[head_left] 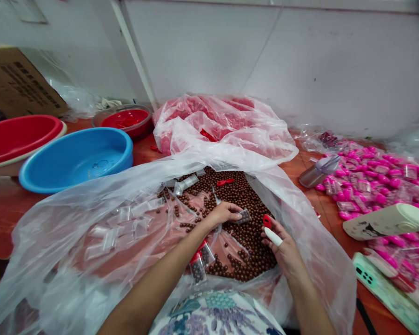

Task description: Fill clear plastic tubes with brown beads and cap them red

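Many small brown balls (251, 246) lie on a clear plastic sheet. My left hand (225, 213) is closed on a small clear container (243, 216) that has dark balls in it, just above the pile. To its right, my right hand (281, 239) holds a small red cap (267, 221) at the fingertips; a white covering is on one finger. Another red piece (225, 182) rests on the balls behind. Filled containers with red tops (197, 267) lie near my left forearm. Empty clear containers (125, 223) are spread over the sheet on the left.
A blue basin (78, 160) and a red basin (21, 137) stand at the left. Behind the sheet is a bag of red items (223, 116). Pink packed items (380, 181), a bottle (387, 222) and a phone (387, 288) are at the right.
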Action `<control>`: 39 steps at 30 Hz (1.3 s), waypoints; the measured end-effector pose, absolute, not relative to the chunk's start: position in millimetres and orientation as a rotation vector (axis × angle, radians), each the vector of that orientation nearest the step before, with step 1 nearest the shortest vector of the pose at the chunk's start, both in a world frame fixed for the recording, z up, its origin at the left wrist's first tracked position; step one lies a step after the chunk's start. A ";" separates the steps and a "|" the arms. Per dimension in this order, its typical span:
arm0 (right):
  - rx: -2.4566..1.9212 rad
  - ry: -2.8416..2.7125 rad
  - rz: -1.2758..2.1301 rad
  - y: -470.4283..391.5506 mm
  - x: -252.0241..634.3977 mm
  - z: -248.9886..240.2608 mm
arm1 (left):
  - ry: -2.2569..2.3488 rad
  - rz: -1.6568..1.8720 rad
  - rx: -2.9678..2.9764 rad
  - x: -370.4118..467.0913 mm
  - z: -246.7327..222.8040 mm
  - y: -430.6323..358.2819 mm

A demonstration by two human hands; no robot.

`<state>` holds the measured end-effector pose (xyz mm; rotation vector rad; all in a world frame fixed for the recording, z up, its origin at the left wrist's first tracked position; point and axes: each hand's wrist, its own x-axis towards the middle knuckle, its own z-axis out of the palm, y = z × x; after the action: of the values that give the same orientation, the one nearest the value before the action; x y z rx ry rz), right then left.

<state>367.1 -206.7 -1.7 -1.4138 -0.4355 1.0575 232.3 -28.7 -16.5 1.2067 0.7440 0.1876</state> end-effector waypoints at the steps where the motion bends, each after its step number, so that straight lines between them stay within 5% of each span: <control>1: -1.429 -0.436 1.049 -206.5 366.3 -1.3 | 0.734 0.193 1.160 230.5 -13.9 -31.9; 14: -1.494 -0.656 0.988 -190.1 351.1 9.7 | 0.673 0.347 0.641 181.7 21.3 -76.5; 39: -1.618 -1.166 0.746 -177.8 329.2 30.9 | 0.684 0.331 0.721 163.1 24.8 -91.3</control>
<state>329.2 -177.8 30.9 -1.6184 -1.1657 0.7461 163.1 -91.3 24.8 0.7207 0.6835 0.3313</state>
